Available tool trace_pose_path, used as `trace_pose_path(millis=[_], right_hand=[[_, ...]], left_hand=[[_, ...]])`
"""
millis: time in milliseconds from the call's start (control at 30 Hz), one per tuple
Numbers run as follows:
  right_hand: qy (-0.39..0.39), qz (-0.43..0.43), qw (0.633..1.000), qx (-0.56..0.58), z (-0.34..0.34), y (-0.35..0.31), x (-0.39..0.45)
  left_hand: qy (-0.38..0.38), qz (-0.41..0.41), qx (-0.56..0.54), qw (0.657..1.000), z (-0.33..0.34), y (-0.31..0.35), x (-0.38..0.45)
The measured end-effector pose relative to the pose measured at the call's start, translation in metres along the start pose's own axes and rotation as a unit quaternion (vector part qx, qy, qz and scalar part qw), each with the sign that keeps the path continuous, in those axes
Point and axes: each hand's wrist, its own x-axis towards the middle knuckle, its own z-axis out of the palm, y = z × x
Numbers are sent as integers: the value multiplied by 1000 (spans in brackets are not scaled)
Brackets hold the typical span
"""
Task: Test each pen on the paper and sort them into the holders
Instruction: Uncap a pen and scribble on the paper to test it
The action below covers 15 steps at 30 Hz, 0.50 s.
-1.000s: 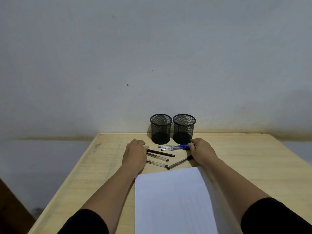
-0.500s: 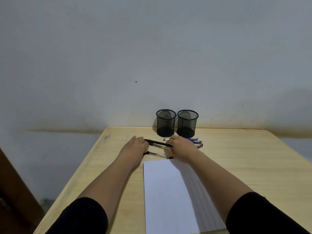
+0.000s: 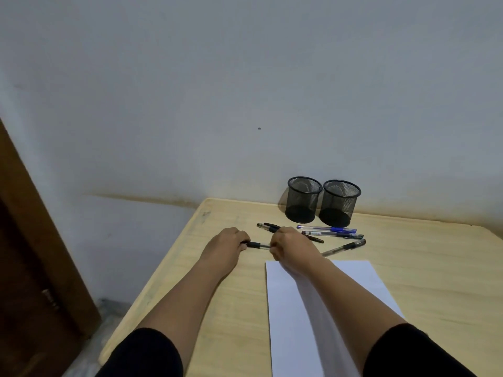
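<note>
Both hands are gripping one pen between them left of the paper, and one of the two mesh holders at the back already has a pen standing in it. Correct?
Not quite. In the head view both mesh holders are empty; the other pens lie on the table. The left hand and right hand do grip one pen left of the paper.

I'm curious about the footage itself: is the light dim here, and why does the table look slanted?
Head view: dim, flat light, greyish wall, no glare; the two mesh holders cast soft shadows to their left. The wide lens and tilted head slant the table. The pen between left hand and right hand looks slightly soft.
</note>
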Motion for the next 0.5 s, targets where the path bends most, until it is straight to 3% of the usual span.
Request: trace_pose_path(millis=[133, 267, 333, 433, 500], right_hand=[[1, 28, 999, 35, -17, -3, 5], [49, 113, 982, 143, -51, -2, 7], [81, 149, 943, 285, -69, -3, 0], [115, 178, 840, 499, -83, -8, -18], [116, 181, 784, 582, -78, -15, -29]], left_hand=[[31, -25, -49, 998, -7, -2, -1], [83, -68, -174, 979, -21, 15, -2], [105, -97, -240, 960, -26, 29, -5], [135, -119, -342, 922, -27, 51, -12], [137, -121, -394, 901, -26, 67, -16]])
